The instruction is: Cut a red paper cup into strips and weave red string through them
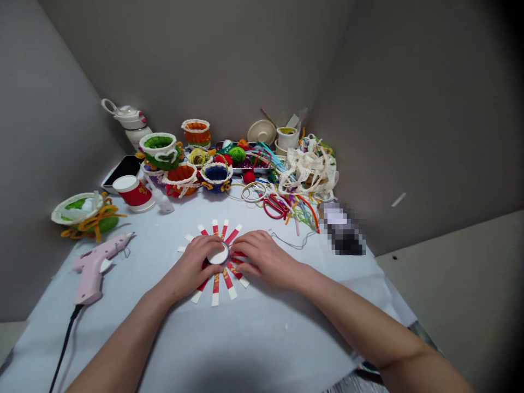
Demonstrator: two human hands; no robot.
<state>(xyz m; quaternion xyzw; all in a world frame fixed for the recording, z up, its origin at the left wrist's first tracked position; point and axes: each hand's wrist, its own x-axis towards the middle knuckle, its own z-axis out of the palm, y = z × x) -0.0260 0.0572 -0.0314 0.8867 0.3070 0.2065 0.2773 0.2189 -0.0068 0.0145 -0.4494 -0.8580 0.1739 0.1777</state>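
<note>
A paper cup cut into red and white strips lies splayed on the table like a sun, its round white base in the middle. My left hand curls around the left side of that base, with fingers above and thumb below. From the right, my right hand rests over the strips, fingers stretched toward the base and thumb apart. Several strips are hidden beneath both hands.
On the left lies a pink glue gun with its cord. Yarn-wrapped baskets, an uncut red cup and a bottle stand behind. Red-handled scissors, lace trim and a blurred object are at right.
</note>
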